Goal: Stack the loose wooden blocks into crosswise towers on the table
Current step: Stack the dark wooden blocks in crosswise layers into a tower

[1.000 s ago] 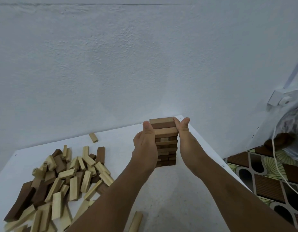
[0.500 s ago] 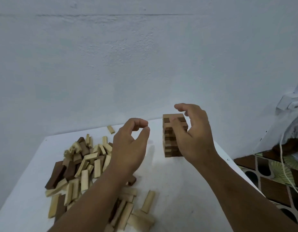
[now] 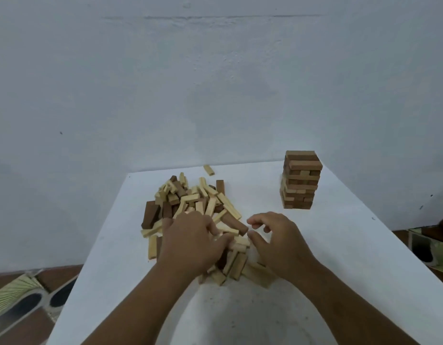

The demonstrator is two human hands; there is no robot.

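Note:
A crosswise tower (image 3: 301,180) of mostly dark wooden blocks stands alone at the far right of the white table (image 3: 352,270). A heap of loose light and dark blocks (image 3: 190,200) lies left of the table's middle. My left hand (image 3: 190,242) rests on the near end of the heap, its thumb and curled fingers closed round a light block (image 3: 226,231). My right hand (image 3: 277,240) hovers just right of it with loosely curled fingers. Its thumb and forefinger are apart, close to the end of a dark block (image 3: 236,225), and hold nothing.
One light block (image 3: 208,170) lies by itself near the far table edge, against the pale wall. Patterned floor shows past the left edge (image 3: 19,297) and the right edge (image 3: 429,247) of the table.
Both hands have let go of the tower and come back left and toward me, down onto the heap. The view has swung, so the tower now sits far right.

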